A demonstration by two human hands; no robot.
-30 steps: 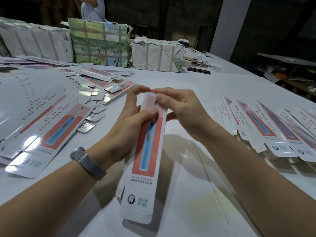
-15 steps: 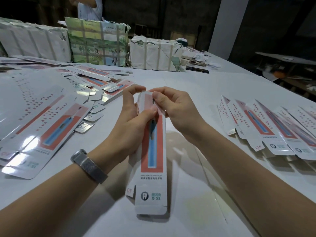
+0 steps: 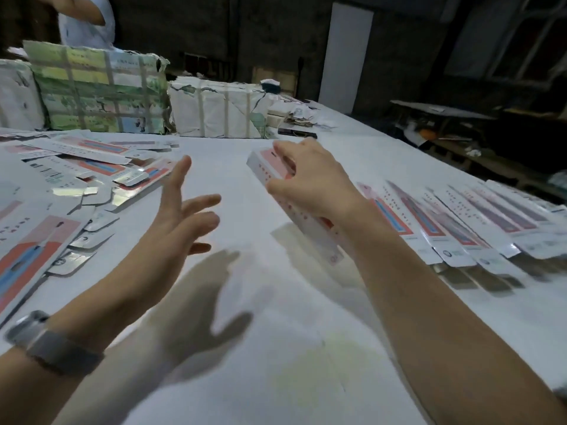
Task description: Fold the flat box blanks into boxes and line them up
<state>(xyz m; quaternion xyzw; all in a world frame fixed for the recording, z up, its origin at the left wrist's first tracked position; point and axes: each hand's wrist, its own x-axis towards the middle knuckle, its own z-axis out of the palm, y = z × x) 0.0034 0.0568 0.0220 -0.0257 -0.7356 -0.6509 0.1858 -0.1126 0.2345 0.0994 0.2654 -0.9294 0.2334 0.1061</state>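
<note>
Along the left edge of the frame, a loose spread of flat blanks (image 3: 46, 240) lies fanned across the white desk (image 3: 276, 348), with wrapped bundles (image 3: 98, 87) stacked behind them at upper left. Just right of that spread, the left hand (image 3: 181, 222) hovers above the desk with its fingers splayed and relaxed, holding nothing and touching nothing. Further right, at centre frame, the right hand (image 3: 310, 185) has its grip closed around the folded box (image 3: 267, 173), fingers curled over the top face and the thumb against the near side; the box runs diagonally under the palm, its far end sticking out toward upper left and its near end passing beneath the wrist, tilted and apparently clear of the desk. At the right of the frame, the row of finished boxes (image 3: 460, 228) lies side by side, overlapping slightly. The likely trouble is in the placing: held one-handed near one end, the long light box could swing and knock the nearest box in the row askew, or land crooked and break the line. A hard squeeze might also buckle the thin card or pop a tucked flap open, though whether the near flap is closed cannot be told from here.
</note>
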